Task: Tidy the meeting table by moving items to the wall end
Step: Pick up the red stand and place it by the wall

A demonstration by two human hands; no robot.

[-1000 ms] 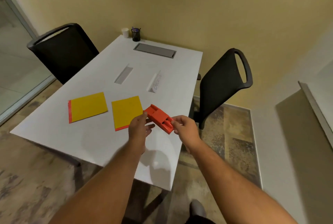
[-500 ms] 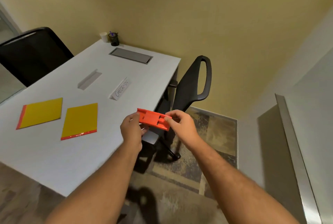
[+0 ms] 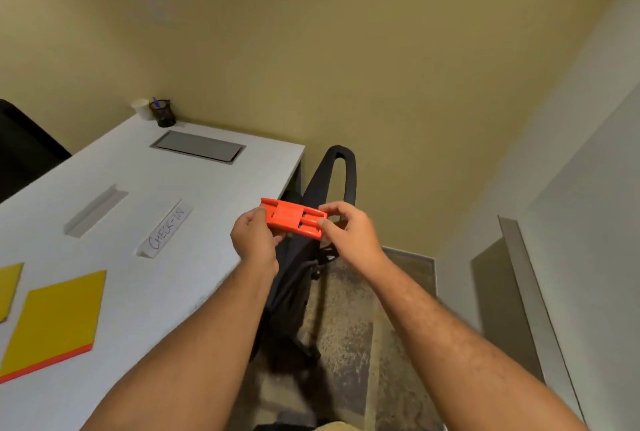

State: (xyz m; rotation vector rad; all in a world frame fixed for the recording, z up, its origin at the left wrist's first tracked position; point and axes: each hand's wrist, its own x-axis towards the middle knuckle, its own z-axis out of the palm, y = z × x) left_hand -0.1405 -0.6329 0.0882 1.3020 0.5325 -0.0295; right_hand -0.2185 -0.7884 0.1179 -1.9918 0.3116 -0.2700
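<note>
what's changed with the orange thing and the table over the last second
Both hands, left hand and right hand, carried the orange plastic piece off the table toward the black chair. Their grip is unchanged. Yellow folders and CHECK-IN sign stayed put.

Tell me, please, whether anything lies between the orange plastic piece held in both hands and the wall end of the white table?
Nothing visible blocks it. The orange plastic piece is held beyond the white table edge; the tabletop toward the black mesh pen cup holds only flat things.
</note>
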